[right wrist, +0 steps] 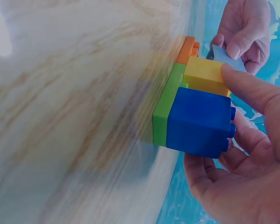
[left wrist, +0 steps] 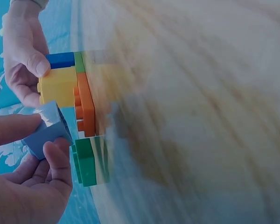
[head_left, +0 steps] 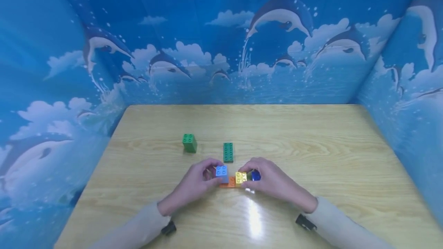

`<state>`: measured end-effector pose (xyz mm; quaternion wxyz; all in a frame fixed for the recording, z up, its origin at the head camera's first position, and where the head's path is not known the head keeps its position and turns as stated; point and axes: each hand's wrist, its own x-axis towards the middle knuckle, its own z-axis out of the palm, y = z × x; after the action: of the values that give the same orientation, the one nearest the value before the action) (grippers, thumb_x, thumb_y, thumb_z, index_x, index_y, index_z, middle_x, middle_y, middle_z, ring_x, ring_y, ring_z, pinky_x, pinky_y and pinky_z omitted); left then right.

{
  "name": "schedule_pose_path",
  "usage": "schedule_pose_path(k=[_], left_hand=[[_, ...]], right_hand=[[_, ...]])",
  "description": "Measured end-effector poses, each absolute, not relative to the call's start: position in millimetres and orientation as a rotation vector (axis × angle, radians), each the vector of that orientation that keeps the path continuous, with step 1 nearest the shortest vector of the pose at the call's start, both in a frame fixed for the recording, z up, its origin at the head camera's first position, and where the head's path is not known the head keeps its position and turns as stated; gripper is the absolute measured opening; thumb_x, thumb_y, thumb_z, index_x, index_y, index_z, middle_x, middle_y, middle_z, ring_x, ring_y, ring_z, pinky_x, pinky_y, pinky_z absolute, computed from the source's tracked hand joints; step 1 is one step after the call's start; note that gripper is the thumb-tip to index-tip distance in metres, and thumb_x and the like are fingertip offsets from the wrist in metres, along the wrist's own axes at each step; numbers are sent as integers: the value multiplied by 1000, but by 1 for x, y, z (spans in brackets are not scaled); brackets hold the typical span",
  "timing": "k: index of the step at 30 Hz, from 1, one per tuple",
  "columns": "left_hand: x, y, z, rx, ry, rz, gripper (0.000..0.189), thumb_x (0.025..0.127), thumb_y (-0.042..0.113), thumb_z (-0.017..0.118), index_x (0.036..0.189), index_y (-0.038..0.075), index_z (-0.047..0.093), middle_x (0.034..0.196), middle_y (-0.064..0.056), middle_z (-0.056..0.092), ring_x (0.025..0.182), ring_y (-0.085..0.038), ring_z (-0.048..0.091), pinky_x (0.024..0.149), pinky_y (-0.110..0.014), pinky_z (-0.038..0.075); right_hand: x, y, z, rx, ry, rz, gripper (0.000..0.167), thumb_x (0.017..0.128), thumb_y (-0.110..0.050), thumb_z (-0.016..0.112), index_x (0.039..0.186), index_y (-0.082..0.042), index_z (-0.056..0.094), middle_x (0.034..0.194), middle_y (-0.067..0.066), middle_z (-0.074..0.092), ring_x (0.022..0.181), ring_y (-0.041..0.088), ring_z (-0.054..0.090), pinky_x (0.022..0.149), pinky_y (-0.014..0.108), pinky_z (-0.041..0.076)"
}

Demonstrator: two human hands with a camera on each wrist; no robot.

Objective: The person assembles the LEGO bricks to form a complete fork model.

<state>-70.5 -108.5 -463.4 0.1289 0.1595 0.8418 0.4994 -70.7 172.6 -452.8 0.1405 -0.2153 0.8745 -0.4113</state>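
My left hand (head_left: 198, 181) pinches a light blue toy building brick (head_left: 222, 172) between thumb and fingers. The brick is held tilted beside the studs of a flat orange brick (left wrist: 85, 105), apart from them in the left wrist view. My right hand (head_left: 271, 180) grips a yellow brick (head_left: 240, 178), its thumb on the near side. Yellow sits across the joint between the orange brick and a flat light green brick (right wrist: 164, 114), which lie end to end on the table. A dark blue brick (right wrist: 198, 122) stands on the light green one, within the curve of my right fingers.
A flat dark green brick (head_left: 228, 153) lies on the wooden table (head_left: 311, 137) just beyond my hands. Farther left stands a tall green block (head_left: 190, 143). Blue dolphin-print sheeting (head_left: 194, 72) walls the table at the back and sides.
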Motion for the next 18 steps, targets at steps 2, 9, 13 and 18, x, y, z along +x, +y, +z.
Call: schedule_pose_path(k=[2, 9, 13, 18], left_hand=[[-69, -109, -463, 477, 2453, 1430, 39, 93, 14, 88, 129, 13, 72, 104, 6, 70, 87, -17, 66, 74, -29, 58], [-65, -110, -468, 565, 2434, 1422, 37, 92, 9, 87, 125, 13, 71, 101, 4, 70, 83, -16, 65, 71, -28, 57], [-63, -107, -472, 612, 2482, 1387, 36, 92, 9, 88, 124, 14, 71, 101, 6, 69, 79, -14, 63, 68, -27, 56], [-63, -107, -470, 674, 2514, 1346, 34, 94, 20, 88, 124, 18, 72, 100, 9, 68, 79, -11, 63, 69, -28, 57]], right_hand=[[-71, 172, -452, -625, 2523, -1195, 33, 89, -25, 92, 118, -19, 79, 112, -9, 73, 101, 17, 66, 88, 38, 58], [-70, 170, -454, -611, 2522, -1205, 32, 90, -26, 92, 119, -20, 79, 114, -9, 73, 105, 17, 67, 93, 41, 58], [-70, 172, -452, -607, 2540, -1180, 33, 89, -27, 92, 119, -21, 79, 116, -9, 74, 107, 16, 67, 96, 46, 58], [-69, 171, -451, -614, 2538, -1192, 33, 89, -26, 93, 119, -21, 80, 115, -9, 73, 104, 15, 66, 92, 43, 59]])
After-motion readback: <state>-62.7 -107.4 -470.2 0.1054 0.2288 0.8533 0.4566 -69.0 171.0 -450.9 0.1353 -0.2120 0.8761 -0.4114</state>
